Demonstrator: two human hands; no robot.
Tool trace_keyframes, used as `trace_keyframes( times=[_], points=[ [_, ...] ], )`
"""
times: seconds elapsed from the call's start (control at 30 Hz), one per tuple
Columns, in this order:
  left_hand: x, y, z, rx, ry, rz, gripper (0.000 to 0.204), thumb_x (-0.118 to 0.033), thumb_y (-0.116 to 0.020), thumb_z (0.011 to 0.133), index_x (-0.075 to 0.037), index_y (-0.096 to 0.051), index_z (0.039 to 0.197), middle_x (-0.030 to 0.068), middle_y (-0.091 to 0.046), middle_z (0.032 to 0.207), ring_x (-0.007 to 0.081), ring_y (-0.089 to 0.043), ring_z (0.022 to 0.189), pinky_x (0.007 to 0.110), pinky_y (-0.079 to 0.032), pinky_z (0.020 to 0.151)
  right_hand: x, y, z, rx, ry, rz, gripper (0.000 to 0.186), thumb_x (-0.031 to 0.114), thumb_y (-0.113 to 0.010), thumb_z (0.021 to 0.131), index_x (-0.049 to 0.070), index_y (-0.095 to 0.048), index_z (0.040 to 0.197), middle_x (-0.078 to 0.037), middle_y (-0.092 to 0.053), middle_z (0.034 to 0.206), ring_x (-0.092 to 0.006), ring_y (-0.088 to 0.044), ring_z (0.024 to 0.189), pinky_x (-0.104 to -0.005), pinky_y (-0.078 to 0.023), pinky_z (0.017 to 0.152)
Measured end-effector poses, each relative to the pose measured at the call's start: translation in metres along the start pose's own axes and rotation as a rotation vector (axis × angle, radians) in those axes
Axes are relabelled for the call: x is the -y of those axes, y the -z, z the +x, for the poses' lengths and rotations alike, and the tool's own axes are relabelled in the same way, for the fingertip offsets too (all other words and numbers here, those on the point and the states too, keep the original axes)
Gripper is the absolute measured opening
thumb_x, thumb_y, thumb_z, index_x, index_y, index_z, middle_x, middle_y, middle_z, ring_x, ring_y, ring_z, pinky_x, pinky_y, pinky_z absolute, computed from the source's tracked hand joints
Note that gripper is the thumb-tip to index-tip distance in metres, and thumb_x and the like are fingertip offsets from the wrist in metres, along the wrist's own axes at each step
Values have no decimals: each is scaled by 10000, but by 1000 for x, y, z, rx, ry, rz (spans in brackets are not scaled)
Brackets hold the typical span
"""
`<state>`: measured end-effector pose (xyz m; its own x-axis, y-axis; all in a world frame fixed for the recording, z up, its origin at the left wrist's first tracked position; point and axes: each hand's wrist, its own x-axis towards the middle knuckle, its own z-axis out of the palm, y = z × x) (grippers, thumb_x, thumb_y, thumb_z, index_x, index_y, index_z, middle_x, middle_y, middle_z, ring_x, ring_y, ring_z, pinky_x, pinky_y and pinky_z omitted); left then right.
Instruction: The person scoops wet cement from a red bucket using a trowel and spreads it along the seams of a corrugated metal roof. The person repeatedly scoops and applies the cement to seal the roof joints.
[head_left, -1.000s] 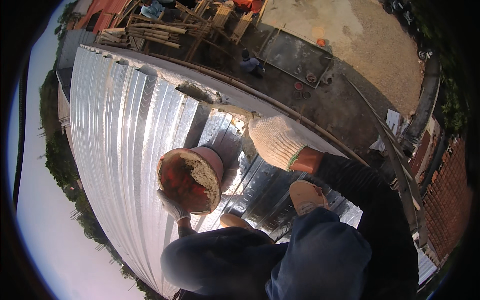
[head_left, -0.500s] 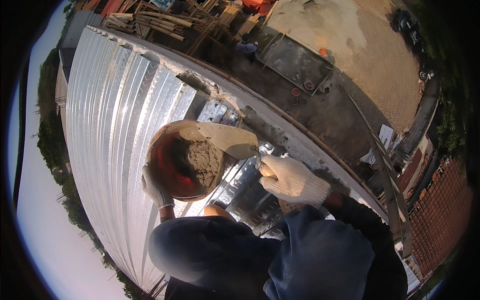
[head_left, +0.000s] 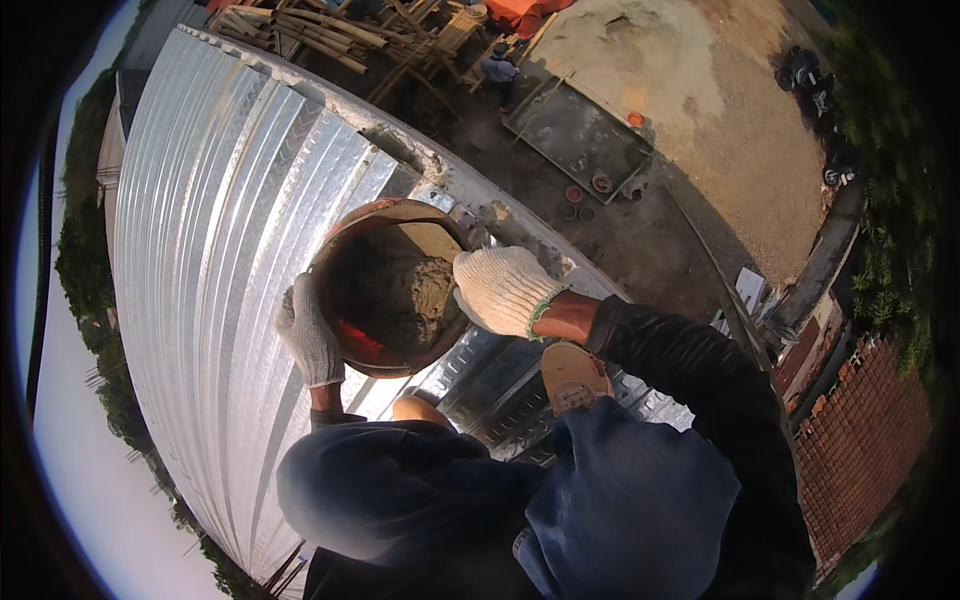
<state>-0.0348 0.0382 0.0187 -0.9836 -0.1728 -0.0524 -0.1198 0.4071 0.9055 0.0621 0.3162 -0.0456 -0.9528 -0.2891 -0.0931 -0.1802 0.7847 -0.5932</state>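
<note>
My gloved left hand [head_left: 308,325] grips the left side of a round red bucket [head_left: 365,340] holding grey mortar [head_left: 430,300]. My gloved right hand [head_left: 505,288] is closed on a trowel, whose blade [head_left: 418,243] dips into the upper right of the bucket, partly lost among the mortar; the handle is mostly covered by my fingers. Beneath lie shiny corrugated metal sheets [head_left: 200,240], where my tan shoes [head_left: 575,380] show beside my dark-clad knees.
A rough concrete ledge [head_left: 520,235] edges the roof, with a drop beyond. Below are a co-worker [head_left: 500,70], bamboo poles [head_left: 320,30], a shallow mixing trough [head_left: 575,130], small buckets [head_left: 573,195] and a sand-coloured yard [head_left: 750,200]. A brick wall [head_left: 860,450] stands right.
My left hand has raised the bucket. My right hand, holding the trowel, has moved left from the ledge side to the bucket, and the blade has gone from over the rim down into it.
</note>
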Motion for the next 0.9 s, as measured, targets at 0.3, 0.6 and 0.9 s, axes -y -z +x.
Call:
trace_keyframes(
  times=[0.3,0.6,0.9],
  points=[
    [36,40,-4,-20,-6,-190,327,-250,-646,1134,55,-744,1199,81,-768,1079,125,-690,929,290,-565,826,40,-32,18,522,-108,555,352,318,-645,976,-22,-737,984,-255,-724,909,-467,-732,918,-523,-590,812],
    [32,36,-1,-87,18,-178,337,-248,-639,1134,63,-750,1201,79,-769,1078,126,-689,951,304,-567,854,92,11,-7,274,125,252,260,230,-699,940,-25,-708,994,-226,-749,858,-408,-780,863,-486,-618,724],
    [1,31,-15,-83,-54,5,366,-296,-669,1122,53,-777,1112,22,-722,957,80,-584,884,278,-509,805,108,28,6,169,208,-481,398,178,-705,881,12,-633,1236,-121,-694,995,-232,-759,915,-391,-581,719]
  ],
)
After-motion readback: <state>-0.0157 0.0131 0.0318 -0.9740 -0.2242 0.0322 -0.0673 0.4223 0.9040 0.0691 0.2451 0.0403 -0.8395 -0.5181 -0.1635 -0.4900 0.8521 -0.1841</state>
